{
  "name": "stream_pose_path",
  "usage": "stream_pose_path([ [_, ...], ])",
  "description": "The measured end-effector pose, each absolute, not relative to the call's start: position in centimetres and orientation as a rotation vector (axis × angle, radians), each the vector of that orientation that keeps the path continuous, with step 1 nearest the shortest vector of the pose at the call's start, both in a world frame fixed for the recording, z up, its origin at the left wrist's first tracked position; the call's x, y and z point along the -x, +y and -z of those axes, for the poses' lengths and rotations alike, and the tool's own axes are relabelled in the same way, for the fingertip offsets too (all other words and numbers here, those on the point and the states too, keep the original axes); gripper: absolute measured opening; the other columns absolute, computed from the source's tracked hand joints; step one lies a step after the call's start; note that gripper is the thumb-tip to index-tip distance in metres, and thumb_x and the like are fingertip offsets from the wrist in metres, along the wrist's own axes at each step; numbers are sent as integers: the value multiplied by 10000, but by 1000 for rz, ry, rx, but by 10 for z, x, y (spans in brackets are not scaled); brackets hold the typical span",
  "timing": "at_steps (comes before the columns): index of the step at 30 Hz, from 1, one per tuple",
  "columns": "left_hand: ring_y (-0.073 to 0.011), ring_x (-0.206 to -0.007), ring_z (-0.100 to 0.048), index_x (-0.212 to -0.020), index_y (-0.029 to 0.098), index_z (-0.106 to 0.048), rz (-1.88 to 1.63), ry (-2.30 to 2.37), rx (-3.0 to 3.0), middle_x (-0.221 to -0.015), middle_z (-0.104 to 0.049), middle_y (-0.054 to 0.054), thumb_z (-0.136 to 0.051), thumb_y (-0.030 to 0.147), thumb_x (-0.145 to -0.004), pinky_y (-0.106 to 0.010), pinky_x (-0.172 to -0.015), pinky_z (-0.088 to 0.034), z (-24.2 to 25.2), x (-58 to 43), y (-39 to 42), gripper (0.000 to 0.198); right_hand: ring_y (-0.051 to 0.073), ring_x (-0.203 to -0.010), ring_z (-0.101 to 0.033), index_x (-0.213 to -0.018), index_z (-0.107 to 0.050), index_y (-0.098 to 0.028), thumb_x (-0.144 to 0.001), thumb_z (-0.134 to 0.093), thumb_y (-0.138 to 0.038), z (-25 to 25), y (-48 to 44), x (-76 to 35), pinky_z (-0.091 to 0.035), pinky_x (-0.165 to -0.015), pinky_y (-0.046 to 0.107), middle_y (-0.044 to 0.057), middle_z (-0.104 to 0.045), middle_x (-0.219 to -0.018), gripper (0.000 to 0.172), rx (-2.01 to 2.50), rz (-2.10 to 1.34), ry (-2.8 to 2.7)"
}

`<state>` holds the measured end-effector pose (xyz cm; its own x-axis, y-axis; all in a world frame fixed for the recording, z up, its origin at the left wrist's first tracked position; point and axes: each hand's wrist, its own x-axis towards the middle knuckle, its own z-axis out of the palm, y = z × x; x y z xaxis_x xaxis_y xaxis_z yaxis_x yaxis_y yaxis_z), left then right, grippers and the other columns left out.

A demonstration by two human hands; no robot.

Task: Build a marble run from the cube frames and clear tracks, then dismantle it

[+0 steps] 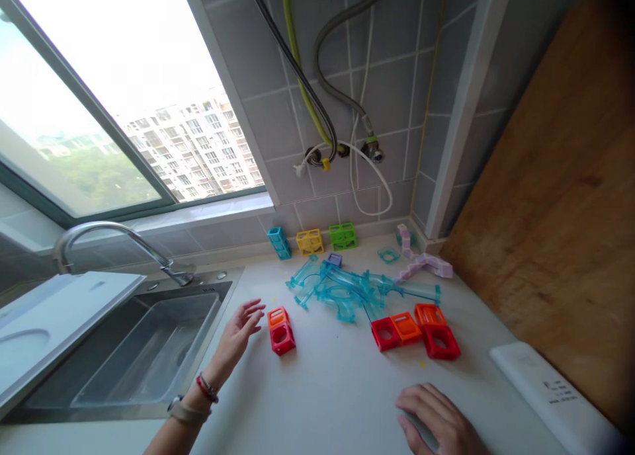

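My left hand (241,329), fingers apart and holding nothing, is just left of a joined pair of toy blocks, one orange block (277,317) and one red block (282,338). Low on the right, my right hand (436,416) rests near the counter with its fingers loosely curved and nothing visible in them. Beyond it stand more joined blocks: a red block (385,334), an orange block (405,327), another orange block (429,314) and a larger red block (441,342). A heap of clear blue track pieces (347,289) lies behind them.
Along the wall stand blue blocks (279,243), yellow blocks (310,241) and green blocks (342,237). Pale purple pieces (426,264) lie back right. The sink (228,289) with its faucet (124,227) is on the left, a white box (550,392) on the right.
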<state>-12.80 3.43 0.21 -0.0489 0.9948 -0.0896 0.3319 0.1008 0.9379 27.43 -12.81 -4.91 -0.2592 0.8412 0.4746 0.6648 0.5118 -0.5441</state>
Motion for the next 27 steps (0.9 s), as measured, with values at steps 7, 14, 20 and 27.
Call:
stream_pose_path([
  [7,-355,-1371,-453,-1419,313,-465,-789,1601,-1924,-1512,-430,-139,-698,474,-823,-518,-1033,-481,-4,107,-26,660,212,-847,-665,-937,-659,-213,-946,-517,-188,40,-135,-268,-562,-775,334,56,-689,-885,144,1295,-436,-1944],
  [14,-383,-1332,-484,-1156,277,-673,-694,1647,-2126,-1545,-352,-116,-667,488,-826,-567,-1093,-421,8,94,-21,392,221,-902,-634,-943,-657,-211,-957,-510,-181,29,-139,-268,-521,-826,356,53,-679,-926,150,1339,-550,-1911],
  [20,-368,-1262,-552,-836,210,-687,-908,1572,-1993,-1507,-393,-139,-648,455,-833,-546,-1080,-446,15,75,-41,248,235,-909,-628,-918,-668,-213,-966,-510,-227,23,-141,-268,-503,-839,365,58,-681,-913,165,1337,-593,-1890],
  [27,-348,-1303,-524,-841,213,-618,-1105,1117,-1388,-1545,-412,-123,-704,449,-822,-421,-922,-561,-10,34,-116,252,252,-919,-642,-974,-710,-201,-960,-541,-392,25,-137,-266,-508,-865,379,92,-705,-967,256,1277,-750,-1818],
])
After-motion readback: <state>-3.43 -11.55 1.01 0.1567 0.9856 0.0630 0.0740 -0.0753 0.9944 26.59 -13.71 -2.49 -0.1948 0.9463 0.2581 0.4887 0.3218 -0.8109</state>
